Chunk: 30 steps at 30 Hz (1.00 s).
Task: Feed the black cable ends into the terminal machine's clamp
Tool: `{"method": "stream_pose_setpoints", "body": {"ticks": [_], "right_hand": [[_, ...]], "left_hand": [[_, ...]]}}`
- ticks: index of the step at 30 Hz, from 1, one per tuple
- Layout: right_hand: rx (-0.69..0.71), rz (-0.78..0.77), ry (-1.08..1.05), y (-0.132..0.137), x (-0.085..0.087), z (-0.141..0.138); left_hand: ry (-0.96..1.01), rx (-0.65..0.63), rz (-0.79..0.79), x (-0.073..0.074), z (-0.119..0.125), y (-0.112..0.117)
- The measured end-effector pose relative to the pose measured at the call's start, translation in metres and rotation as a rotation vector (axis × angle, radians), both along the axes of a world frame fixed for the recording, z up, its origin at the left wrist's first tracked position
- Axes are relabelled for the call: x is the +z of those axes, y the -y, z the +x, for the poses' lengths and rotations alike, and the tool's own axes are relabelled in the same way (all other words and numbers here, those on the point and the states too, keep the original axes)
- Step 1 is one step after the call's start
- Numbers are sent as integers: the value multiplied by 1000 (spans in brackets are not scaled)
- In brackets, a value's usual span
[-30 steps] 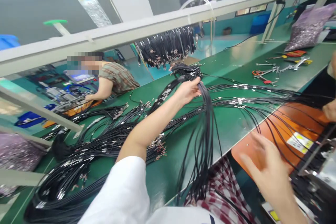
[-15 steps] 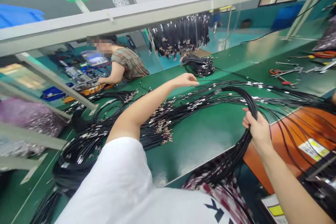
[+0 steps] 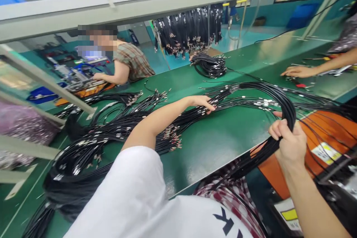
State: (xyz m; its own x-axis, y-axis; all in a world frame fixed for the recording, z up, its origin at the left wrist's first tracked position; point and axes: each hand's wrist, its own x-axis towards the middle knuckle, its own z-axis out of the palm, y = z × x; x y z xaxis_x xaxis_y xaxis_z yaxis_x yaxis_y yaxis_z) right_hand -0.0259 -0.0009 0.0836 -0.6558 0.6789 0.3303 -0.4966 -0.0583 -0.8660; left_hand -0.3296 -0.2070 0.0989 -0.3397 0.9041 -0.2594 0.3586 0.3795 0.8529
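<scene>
My right hand (image 3: 290, 143) is closed around a thick bundle of black wires (image 3: 279, 100) that arcs over the front edge of the green bench (image 3: 223, 141) and drops toward my lap. My left hand (image 3: 202, 102) is stretched out over the bench, its fingers resting on the metal-tipped wire ends (image 3: 223, 95) of that bundle. More black wires with crimped terminals (image 3: 117, 130) lie spread to the left of my arm.
A coiled wire bundle (image 3: 210, 65) lies further back, with wires hanging from a rail (image 3: 189, 31) behind. Another person's hand (image 3: 295, 70) reaches onto the bench at right near hand tools. A person sits at a far station (image 3: 125, 65). An orange board (image 3: 323, 137) lies at right.
My left hand let go of the raised bundle and dropped to the wire ends on the bench. My right hand took hold of the bundle. Another person's hand came in at right.
</scene>
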Motion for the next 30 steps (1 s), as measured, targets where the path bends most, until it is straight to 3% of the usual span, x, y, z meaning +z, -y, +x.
{"method": "stream_pose_setpoints", "body": {"ticks": [4, 7, 9, 13, 16, 19, 24, 27, 30], "right_hand": [[54, -101, -2, -11, 6, 26], [81, -179, 19, -17, 5, 40], [61, -200, 72, -20, -2, 43], [24, -247, 209, -27, -23, 43], [96, -297, 241, -35, -34, 41], [203, -326, 241, -43, -37, 38], [228, -352, 251, -48, -40, 32], [231, -363, 251, -46, -38, 33], [248, -340, 248, -40, -30, 41]], "left_hand": [[-17, -57, -84, 13, -9, 15], [-328, 94, -160, 9, -13, 15], [-485, 155, -213, -8, -7, 9], [-621, 131, -311, -53, 8, -7], [-705, 85, -371, -71, 4, -18], [-776, 69, -373, -71, -14, -34], [-785, 89, -286, -51, -32, -57], [-736, 108, -196, -46, -15, -57], [-641, 67, -111, -55, 23, -50]]}}
